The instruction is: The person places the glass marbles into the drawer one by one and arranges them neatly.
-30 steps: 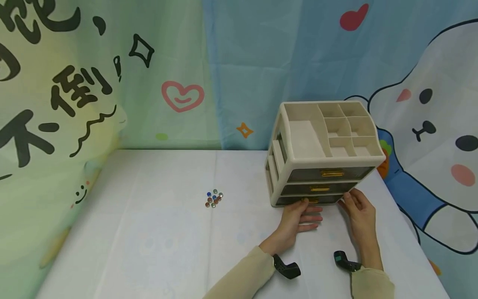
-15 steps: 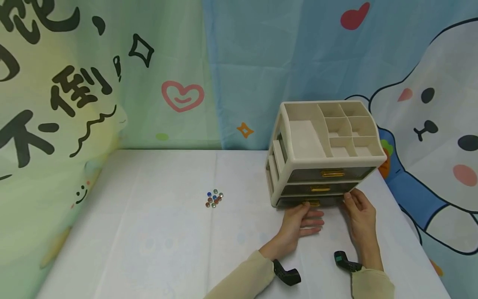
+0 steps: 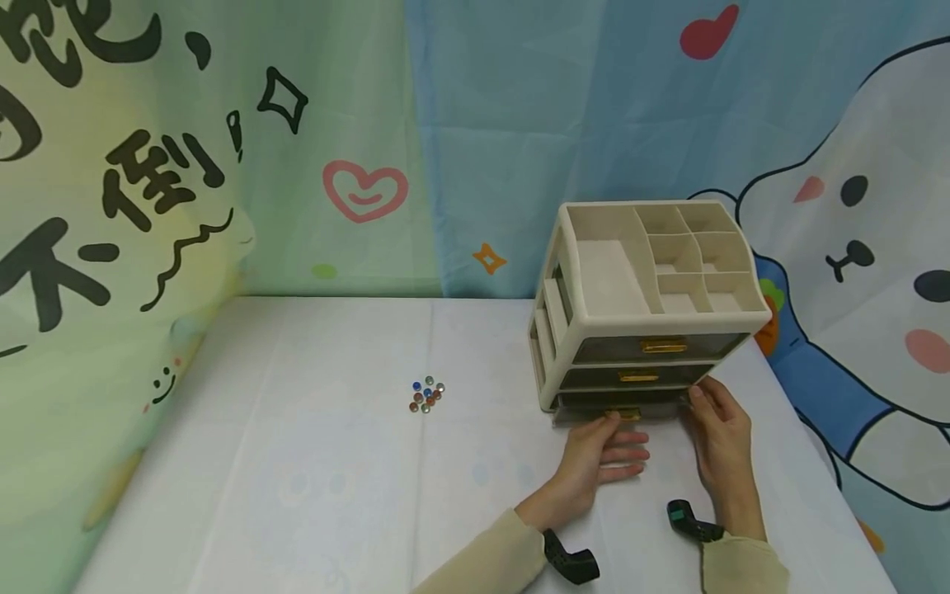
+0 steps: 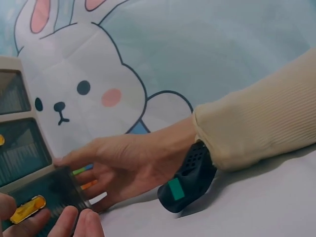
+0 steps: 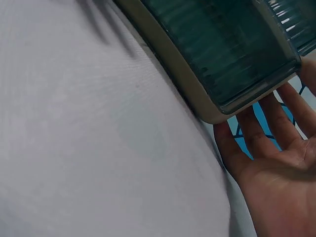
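Observation:
A cream desktop drawer cabinet (image 3: 616, 305) with three dark see-through drawers stands on the table at right. Its bottom drawer (image 3: 586, 407) juts out a little at the front. My left hand (image 3: 590, 458) pinches that drawer's gold handle (image 4: 28, 209) between thumb and finger, the other fingers stretched out below it. At the cabinet's right front corner, my right hand (image 3: 723, 445) grips the side; in the right wrist view its fingers lie along the side wall and the thumb is at the front edge. The upper two drawers are closed.
A small cluster of round glass gems (image 3: 426, 394), blue, brown and clear, lies on the white-covered table (image 3: 297, 462) left of the cabinet. Compartments (image 3: 675, 252) divide the cabinet's top. A printed curtain (image 3: 334, 148) hangs behind the table.
The bottom drawer has slid outward from flush, with my left hand moving slightly toward me on its handle. My right hand stays at the cabinet's corner.

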A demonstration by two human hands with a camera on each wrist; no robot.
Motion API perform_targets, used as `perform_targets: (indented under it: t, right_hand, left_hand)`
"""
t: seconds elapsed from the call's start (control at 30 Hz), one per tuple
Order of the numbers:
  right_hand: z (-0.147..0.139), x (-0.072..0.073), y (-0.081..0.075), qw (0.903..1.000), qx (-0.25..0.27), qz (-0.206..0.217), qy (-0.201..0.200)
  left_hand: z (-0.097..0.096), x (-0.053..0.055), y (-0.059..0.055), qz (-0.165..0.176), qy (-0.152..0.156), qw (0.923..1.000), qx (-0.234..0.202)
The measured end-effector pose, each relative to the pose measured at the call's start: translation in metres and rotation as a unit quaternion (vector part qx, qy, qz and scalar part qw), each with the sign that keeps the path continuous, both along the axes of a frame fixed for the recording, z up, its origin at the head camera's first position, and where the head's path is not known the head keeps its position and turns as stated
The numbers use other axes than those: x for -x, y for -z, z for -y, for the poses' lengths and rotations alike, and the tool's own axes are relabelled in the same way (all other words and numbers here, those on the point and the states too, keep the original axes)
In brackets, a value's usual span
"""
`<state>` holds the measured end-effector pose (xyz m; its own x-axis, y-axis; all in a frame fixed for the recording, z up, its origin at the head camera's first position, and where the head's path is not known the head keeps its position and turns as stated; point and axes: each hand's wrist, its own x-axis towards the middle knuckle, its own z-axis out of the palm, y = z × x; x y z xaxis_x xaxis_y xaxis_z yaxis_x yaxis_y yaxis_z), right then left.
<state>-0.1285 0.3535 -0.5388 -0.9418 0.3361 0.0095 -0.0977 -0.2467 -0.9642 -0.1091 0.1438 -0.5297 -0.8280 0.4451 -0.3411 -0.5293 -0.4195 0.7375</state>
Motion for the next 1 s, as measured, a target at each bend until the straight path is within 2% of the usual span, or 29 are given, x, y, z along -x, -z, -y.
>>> perform_targets:
  t: [0.1,0.2,0.33,0.5,0.73,1.0]
  right_hand:
    - [-0.001,0.0,0.001,0.9997,0.019,-0.012,-0.006]
    - [-0.003,-0.001,0.002,0.9999,0.012,-0.006,-0.006]
    - [-0.01,-0.001,0.001,0.9992,-0.035,0.006,-0.018]
    - [-0.015,0.002,-0.002,0.9964,-0.075,-0.014,-0.036]
    - [-0.014,0.001,-0.003,0.9959,-0.07,-0.036,-0.043]
    - [-0.014,0.0,-0.003,0.9955,-0.076,-0.026,-0.05]
  left_hand:
    - [0.001,-0.003,0.0,-0.001,0.002,1.0,0.004]
    - [0.002,-0.007,0.001,0.0,0.007,0.9999,0.008]
    - [0.003,-0.013,0.0,0.003,0.011,0.9999,0.008]
    - [0.002,-0.021,-0.003,0.004,0.02,0.9997,0.01]
    - [0.001,-0.032,-0.003,0.001,0.019,0.9996,0.02]
    - [-0.001,-0.041,0.0,0.007,0.021,0.9996,0.015]
